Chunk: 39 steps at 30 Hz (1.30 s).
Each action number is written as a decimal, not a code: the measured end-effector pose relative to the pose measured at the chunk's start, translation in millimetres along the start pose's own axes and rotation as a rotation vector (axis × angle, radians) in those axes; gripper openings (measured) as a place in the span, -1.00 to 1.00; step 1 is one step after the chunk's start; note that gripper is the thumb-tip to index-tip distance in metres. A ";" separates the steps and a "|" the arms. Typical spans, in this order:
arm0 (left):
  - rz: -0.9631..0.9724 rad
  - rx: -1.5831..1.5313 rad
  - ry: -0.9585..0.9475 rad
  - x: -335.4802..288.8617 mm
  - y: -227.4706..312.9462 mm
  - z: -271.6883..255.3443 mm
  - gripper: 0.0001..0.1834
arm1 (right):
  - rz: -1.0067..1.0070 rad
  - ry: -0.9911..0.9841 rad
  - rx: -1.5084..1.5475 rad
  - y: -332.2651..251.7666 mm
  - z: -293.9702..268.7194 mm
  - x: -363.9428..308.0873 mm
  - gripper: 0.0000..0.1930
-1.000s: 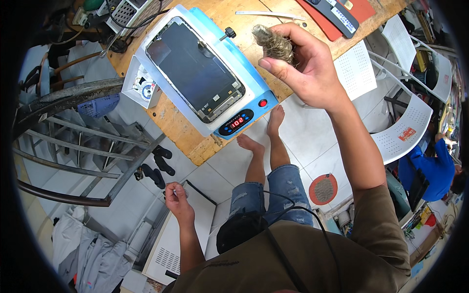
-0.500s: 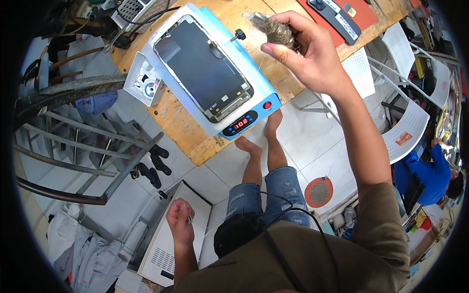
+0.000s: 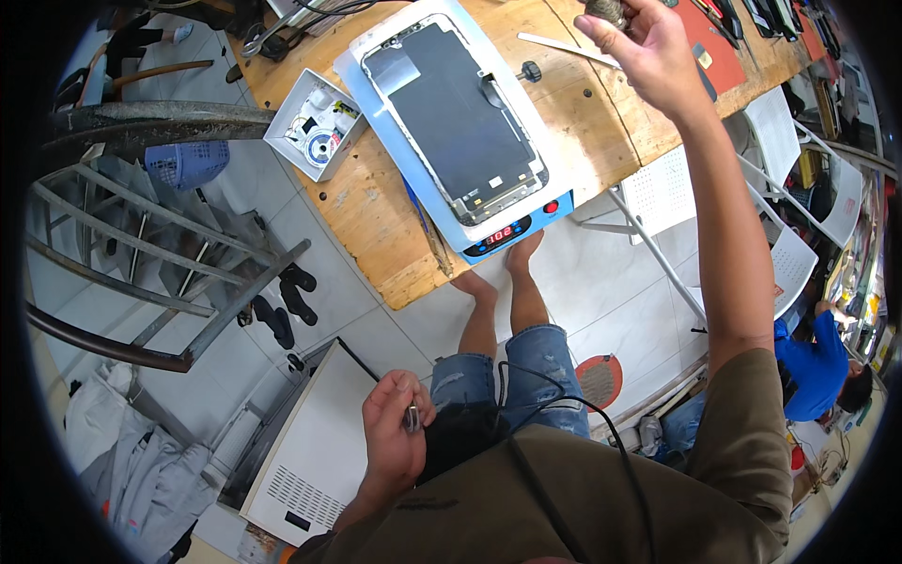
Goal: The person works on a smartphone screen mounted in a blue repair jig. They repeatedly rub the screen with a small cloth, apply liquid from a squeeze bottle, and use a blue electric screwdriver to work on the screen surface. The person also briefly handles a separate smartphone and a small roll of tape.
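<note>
Up at the far right, my right hand (image 3: 662,66) is closed round a grey-brown, fibrous-looking bundle (image 3: 609,11), partly cut off by the picture's top edge. My left hand (image 3: 390,428), near my lap, pinches a small shiny metal piece (image 3: 412,419) whose kind I cannot make out. Between them on the wooden table (image 3: 376,254) sits a blue-and-white heating machine (image 3: 554,221) with a lit red display, a red button and a black side knob (image 3: 529,71). A dark phone-like screen panel (image 3: 460,117) lies face-up on its plate, touched by neither hand.
Left of the machine is a white open box (image 3: 343,146) holding a spool and small parts. A flat metal strip (image 3: 568,49) lies at the right. White chairs (image 3: 658,183), a metal rack (image 3: 141,258) and a white cabinet (image 3: 310,442) surround me. Another person in blue (image 3: 816,367) is at far right.
My right hand has moved up and right with the bundle, uncovering the metal strip. The left hand has risen slightly rightward. My view has shifted, so the machine appears farther right and higher.
</note>
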<state>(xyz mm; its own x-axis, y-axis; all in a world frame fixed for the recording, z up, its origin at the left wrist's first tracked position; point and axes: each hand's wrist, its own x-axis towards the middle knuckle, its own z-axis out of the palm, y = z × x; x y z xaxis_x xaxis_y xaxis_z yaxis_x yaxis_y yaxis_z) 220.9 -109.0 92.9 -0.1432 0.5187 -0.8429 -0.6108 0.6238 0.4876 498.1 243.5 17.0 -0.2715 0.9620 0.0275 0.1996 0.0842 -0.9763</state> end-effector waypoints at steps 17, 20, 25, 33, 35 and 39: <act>0.229 -0.020 0.122 8.2 19.1 -48.4 -0.82 | -0.087 -0.083 -0.034 -11.2 26.5 -18.8 -0.65; 0.274 0.004 0.095 43.1 30.8 -16.1 -0.88 | -0.102 0.002 -0.134 10.5 -4.9 8.2 -0.67; 0.521 0.233 -0.074 108.7 57.6 42.0 -0.87 | -0.097 0.241 -0.109 33.0 -51.8 52.0 -0.64; 1.013 0.607 0.255 170.3 133.8 10.8 -0.86 | -0.102 0.123 -0.049 34.6 -15.3 68.8 -0.64; 1.006 0.548 0.392 177.7 147.8 -32.3 -0.84 | -0.083 -0.026 0.047 23.4 20.3 60.5 -0.63; 1.076 0.486 0.571 192.8 160.7 -92.4 -0.82 | -0.064 -0.177 0.101 -8.0 71.2 43.3 -0.64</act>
<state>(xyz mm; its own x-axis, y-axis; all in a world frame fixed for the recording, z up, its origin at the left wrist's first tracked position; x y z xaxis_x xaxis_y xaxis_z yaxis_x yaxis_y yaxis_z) 23.2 37.3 -12.2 -0.7608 0.6415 0.0985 0.3394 0.2639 0.9028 417.8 266.0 10.7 -0.4436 0.8942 0.0602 0.0838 0.1083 -0.9906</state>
